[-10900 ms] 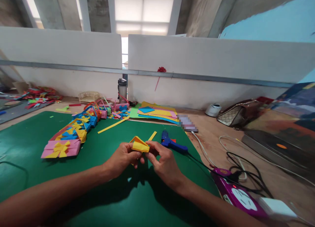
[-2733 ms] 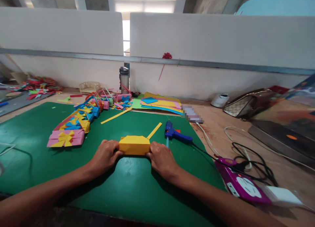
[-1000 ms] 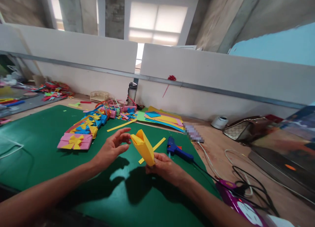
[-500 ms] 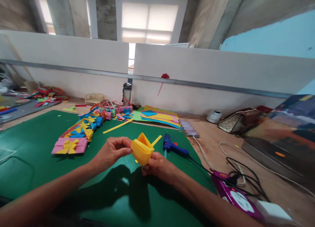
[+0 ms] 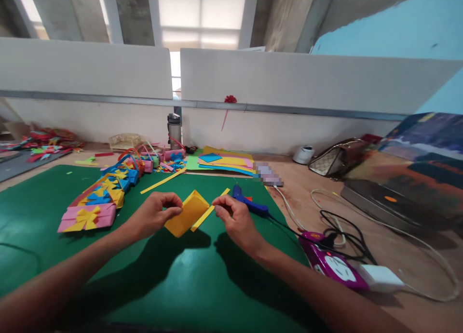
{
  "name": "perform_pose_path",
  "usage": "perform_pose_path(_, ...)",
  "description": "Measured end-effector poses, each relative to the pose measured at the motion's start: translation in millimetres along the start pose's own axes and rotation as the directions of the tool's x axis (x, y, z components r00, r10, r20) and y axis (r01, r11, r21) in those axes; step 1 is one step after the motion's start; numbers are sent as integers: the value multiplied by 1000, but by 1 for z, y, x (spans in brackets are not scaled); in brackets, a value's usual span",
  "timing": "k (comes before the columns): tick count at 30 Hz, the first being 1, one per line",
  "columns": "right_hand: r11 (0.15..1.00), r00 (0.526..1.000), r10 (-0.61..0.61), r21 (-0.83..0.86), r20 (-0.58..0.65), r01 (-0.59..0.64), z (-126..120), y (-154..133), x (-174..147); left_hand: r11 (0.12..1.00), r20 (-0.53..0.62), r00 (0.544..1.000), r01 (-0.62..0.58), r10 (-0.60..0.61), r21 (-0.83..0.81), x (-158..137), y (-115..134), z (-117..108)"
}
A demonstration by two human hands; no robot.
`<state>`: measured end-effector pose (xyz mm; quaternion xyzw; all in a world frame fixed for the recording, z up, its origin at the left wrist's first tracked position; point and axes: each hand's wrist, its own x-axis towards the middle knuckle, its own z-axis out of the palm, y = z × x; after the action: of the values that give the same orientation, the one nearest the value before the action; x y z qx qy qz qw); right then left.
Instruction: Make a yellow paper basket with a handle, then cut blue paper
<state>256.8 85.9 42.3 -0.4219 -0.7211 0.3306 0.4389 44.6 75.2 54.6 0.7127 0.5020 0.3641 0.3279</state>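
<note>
My left hand pinches the left edge of a folded yellow paper pouch, held tilted above the green mat. Close to the pouch's right corner are the fingertips of my right hand, drawn together in a pinch. Whether they touch that corner or hold something small, I cannot make out. Just beyond, a yellow paper strip lies on the mat, passing behind my right fingertips. A blue glue gun rests to the right of the strip.
Finished pink paper bag with yellow bow heads a row of colourful bags at left. Coloured paper sheets, a flask and another yellow strip are farther back. A purple power strip with tangled cables lies right.
My right hand has moved from under the pouch to its right corner. The pouch has turned and shifted left with my left hand. The view has also shifted slightly.
</note>
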Motion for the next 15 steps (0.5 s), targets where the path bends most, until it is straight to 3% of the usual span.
perform_pose_path(8,979,996,-62,-189,65,73,7,8,-5,917,60,981,-196,187,348,3,-4,7)
perform_pose_path(15,975,996,-33,-217,87,51,8,18,-1,828,156,964,-264,214,495,10,2,10)
